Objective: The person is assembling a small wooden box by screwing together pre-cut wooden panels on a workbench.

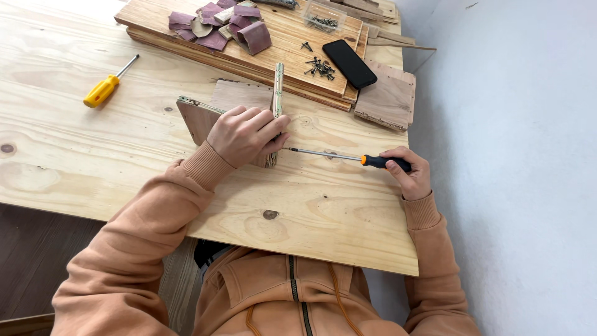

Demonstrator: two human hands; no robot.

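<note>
The left hand [245, 134] clamps down over an upright plywood panel [277, 99], bracing it near the worktable's [311, 211] front edge. The right hand [410, 174] closes around a black-and-orange screwdriver [348, 157], its tip level against the panel's side. Loose screws [320, 67] lie on stacked boards [286, 37] by the far edge.

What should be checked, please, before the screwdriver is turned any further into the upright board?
1. Left hand braces the upright board: ok.
2. Right hand grips the screwdriver handle: ok.
3. Screwdriver tip at the board's face: ok.
4. Tip seated in a screw head: cannot tell, hidden by fingers.
5. Spare screws on the plank near the phone: ok.
6. Fingers out of the shaft's line: not ok, very near the tip.
</note>
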